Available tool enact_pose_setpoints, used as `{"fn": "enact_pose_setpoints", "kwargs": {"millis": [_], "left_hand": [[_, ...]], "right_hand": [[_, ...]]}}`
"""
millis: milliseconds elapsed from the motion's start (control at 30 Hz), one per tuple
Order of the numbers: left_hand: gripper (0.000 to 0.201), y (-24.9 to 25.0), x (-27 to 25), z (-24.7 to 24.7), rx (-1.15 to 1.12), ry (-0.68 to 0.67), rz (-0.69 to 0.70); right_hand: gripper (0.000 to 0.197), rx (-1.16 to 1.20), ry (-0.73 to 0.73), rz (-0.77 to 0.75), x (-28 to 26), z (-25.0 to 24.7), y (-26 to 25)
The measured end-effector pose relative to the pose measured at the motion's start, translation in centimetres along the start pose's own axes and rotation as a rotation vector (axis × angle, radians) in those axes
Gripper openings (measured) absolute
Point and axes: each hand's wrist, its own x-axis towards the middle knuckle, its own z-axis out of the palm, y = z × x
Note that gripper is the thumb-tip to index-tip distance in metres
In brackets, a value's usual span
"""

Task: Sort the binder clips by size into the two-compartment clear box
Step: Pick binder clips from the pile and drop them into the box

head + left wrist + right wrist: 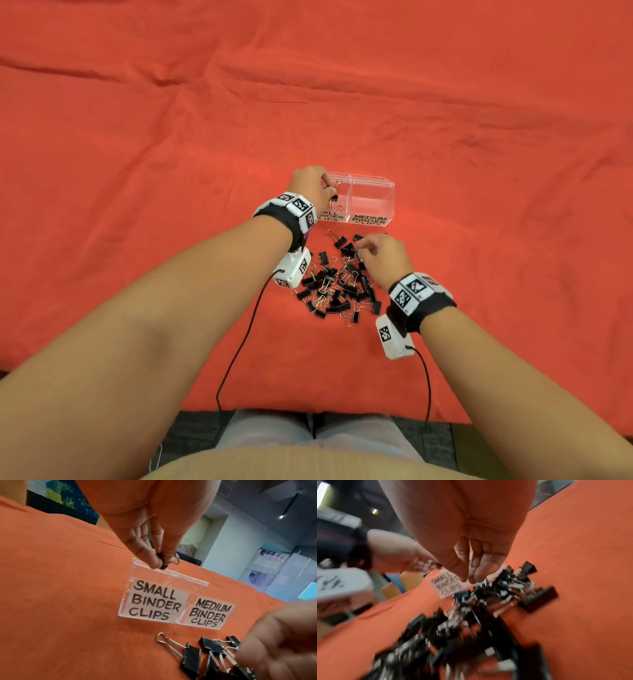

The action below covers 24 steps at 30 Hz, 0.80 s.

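- A wrinkled orange-red cloth [171, 137] covers the whole work surface.
- Beyond the cloth, the left wrist view shows pale walls and a dim ceiling with one small light.
- A clear box [371, 200] with two compartments stands on the cloth; handwritten labels [154, 601] read "SMALL BINDER CLIPS" on the left and "MEDIUM BINDER CLIPS" on the right.
- The left hand [310, 186] pinches a small black clip [162, 563] over the small compartment.
- A pile of black binder clips [337, 284] lies just in front of the box.
- The right hand [385, 255] hovers at the pile, fingertips close together; whether it holds anything cannot be told.
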Motion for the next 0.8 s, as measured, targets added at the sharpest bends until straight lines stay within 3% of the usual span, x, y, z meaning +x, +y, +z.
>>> {"fn": "enact_pose_setpoints", "kwargs": {"millis": [233, 500, 667, 800], "left_hand": [[0.012, 0.1, -1.2, -0.4, 0.037, -0.018, 0.07], [0.012, -5.5, -7.6, 0.0, 0.126, -0.191, 0.035], [0.014, -9.3, -10.6, 1.0, 0.207, -0.239, -0.041], [0.027, -10.7, -11.5, 1.1, 0.191, -0.236, -0.06]], "right_hand": [[0.026, -0.184, -0.053, -0.243, -0.3, 3.0, 0.5], [0.024, -0.213, 0.029, -0.281, 0.0, 2.8, -0.1], [0.028, -0.282, -0.13, -0.421, -1.3, 4.7, -1.9], [0.035, -0.295, -0.142, -0.317, -0.8, 5.0, -2.0]]}}
